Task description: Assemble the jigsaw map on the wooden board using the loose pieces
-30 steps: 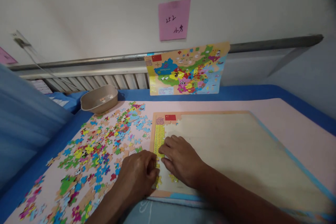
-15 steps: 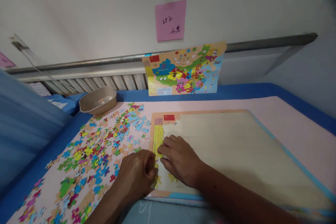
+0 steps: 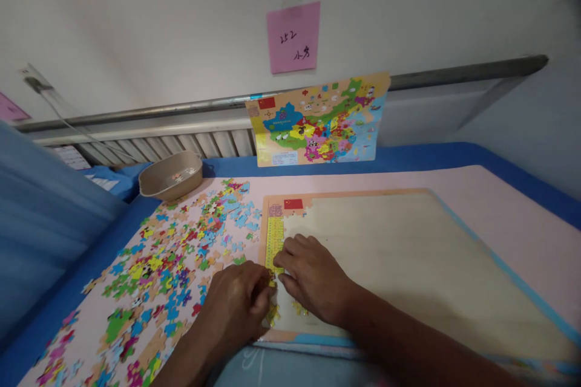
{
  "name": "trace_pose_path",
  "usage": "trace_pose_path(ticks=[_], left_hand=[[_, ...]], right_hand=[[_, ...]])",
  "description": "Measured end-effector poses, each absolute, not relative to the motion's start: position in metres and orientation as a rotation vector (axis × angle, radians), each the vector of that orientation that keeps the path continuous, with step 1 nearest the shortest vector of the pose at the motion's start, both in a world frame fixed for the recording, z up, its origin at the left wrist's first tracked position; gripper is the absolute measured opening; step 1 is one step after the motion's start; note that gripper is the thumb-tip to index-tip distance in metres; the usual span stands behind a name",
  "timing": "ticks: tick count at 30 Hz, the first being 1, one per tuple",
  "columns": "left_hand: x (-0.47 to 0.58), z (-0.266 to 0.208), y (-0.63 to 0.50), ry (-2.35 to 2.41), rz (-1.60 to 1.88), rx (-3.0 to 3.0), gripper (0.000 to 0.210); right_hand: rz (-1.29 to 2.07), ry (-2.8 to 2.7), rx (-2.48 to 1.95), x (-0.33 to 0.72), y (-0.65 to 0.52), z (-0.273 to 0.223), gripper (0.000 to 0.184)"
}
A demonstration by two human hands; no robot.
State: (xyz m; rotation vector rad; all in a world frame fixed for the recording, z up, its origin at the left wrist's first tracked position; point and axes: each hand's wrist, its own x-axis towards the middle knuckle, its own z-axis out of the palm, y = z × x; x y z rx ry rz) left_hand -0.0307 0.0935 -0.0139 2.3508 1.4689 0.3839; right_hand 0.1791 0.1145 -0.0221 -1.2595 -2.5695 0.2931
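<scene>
My left hand (image 3: pixel 238 296) is closed in a pinch at the left edge of the puzzle board (image 3: pixel 385 254), with a small yellow puzzle piece (image 3: pixel 272 278) at its fingertips. Opposite it, my right hand (image 3: pixel 311 275) bends over the board. Its curled fingertips touch the lower end of the joined yellow strip (image 3: pixel 275 233), and whatever lies under them is hidden. Loose yellow pieces (image 3: pixel 299 308) lie below my right hand, and another yellow piece (image 3: pixel 273 315) sits beside my left thumb. A red flag section (image 3: pixel 293 204) is fitted in the board's upper left corner.
Many loose puzzle pieces (image 3: pixel 181 254) spread over the pink sheet left of the board. Behind them stands a beige basin (image 3: pixel 172 178) with a few pieces inside. A printed map picture (image 3: pixel 318 124) leans against the metal rail (image 3: pixel 454 77). A blue curtain (image 3: pixel 49 236) hangs at left.
My left hand has shifted slightly right, bringing its fingertips and the yellow piece closer to the strip. The right hand stays nearly in place. The view has moved a little.
</scene>
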Motion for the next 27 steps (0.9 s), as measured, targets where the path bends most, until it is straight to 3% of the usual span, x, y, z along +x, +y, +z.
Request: trace_pose_path(ticks=[7,15,27], left_hand=[[-0.034,-0.024,0.087,1.251,0.640,2.488,0.017],[-0.033,-0.032,0.086,1.086,0.626,3.043,0.017],[-0.036,-0.028,0.091,1.210,0.839,3.024,0.021]], right_hand=[[0.300,-2.565,-1.266,0.179,0.115,-0.024,0.004],[0.276,-2.563,-1.247,0.179,0.114,-0.025,0.004],[0.278,-2.551,-1.192,0.180,0.114,-0.028,0.009]])
